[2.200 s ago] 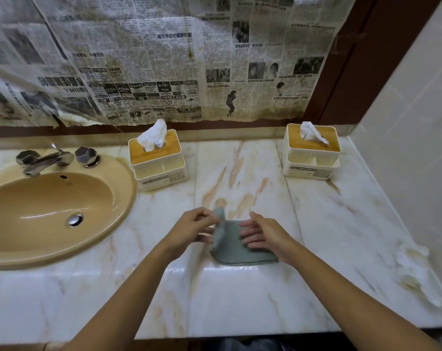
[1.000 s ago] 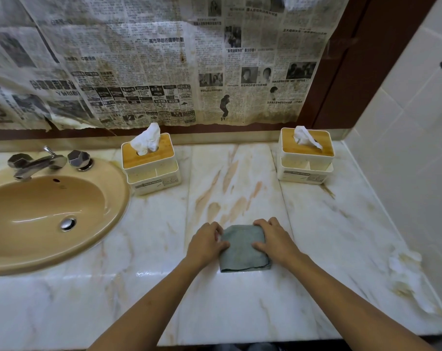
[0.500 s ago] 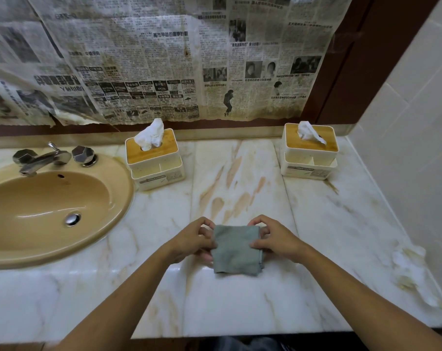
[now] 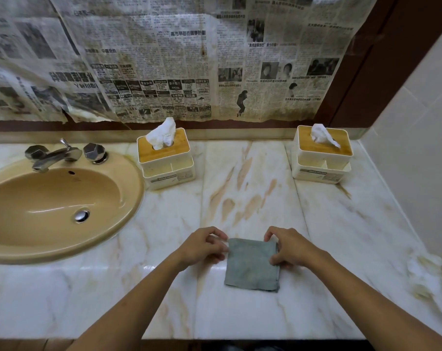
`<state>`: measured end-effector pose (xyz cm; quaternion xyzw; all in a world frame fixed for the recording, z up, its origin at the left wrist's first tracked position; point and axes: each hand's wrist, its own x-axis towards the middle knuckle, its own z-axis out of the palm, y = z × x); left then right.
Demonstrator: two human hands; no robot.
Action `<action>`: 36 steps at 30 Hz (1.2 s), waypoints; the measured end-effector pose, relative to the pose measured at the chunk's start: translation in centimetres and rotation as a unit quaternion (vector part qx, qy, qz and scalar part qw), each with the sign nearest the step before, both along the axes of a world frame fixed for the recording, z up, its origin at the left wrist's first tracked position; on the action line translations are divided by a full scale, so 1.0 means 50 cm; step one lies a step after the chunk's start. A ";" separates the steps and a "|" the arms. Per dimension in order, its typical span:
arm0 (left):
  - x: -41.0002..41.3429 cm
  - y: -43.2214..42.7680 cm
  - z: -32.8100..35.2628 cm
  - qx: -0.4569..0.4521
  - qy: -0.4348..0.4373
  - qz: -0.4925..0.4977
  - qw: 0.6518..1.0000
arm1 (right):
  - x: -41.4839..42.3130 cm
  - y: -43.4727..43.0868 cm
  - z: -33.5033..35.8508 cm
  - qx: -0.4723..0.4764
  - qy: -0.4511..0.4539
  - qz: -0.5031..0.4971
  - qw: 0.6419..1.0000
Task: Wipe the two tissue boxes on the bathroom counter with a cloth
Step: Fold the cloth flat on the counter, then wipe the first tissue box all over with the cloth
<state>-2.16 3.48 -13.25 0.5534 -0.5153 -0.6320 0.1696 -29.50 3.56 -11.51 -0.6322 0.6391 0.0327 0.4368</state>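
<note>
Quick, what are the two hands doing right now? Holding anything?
Left hand: pinching the top left corner of the cloth.
Right hand: pinching the cloth's right edge.

Sink (image 4: 136, 193): cut off by the frame's 9 o'clock edge.
Newspaper (image 4: 164, 59), at 12 o'clock: cut off by the top and left edges. The print is too small to read.
Left box (image 4: 169, 171) and right box (image 4: 321, 168): front labels illegible, rear faces hidden.
Cloth (image 4: 251, 267): 10 o'clock corner covered by the pinching left hand (image 4: 202, 248). The 3 o'clock edge is partly covered by the pinching right hand (image 4: 288, 249). Underside hidden.
Both forearms: cut off at 6 o'clock.
White patch (image 4: 427, 277), at 4 o'clock on the counter (image 4: 240, 317): material cannot be told.
</note>
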 end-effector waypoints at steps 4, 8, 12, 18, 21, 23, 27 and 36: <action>0.047 -0.047 0.029 -0.045 -0.052 0.056 0.996 | 0.016 -0.059 0.022 -0.089 0.045 0.000 0.995; 0.115 -0.130 0.080 -0.135 -0.101 0.157 0.973 | 0.091 -0.158 0.064 -0.145 -0.079 -0.066 0.984; 0.185 -0.228 0.136 -0.193 -0.094 0.292 0.932 | 0.207 -0.274 0.092 -0.157 -0.196 -0.134 0.959; 0.295 -0.346 0.158 -0.192 -0.155 0.424 0.871 | 0.342 -0.414 0.089 -0.136 -0.236 -0.201 0.941; 0.322 -0.378 0.142 -0.152 -0.185 0.424 0.874 | 0.383 -0.448 0.080 -0.130 -0.233 -0.211 0.940; 0.333 -0.392 0.129 -0.136 -0.194 0.418 0.877 | 0.404 -0.462 0.075 -0.126 -0.223 -0.221 0.941; 0.337 -0.408 0.121 -0.117 -0.180 0.407 0.888 | 0.431 -0.478 0.083 -0.108 -0.215 -0.230 0.943; 0.339 -0.417 0.129 -0.074 -0.159 0.422 0.889 | 0.455 -0.487 0.106 -0.075 -0.209 -0.237 0.946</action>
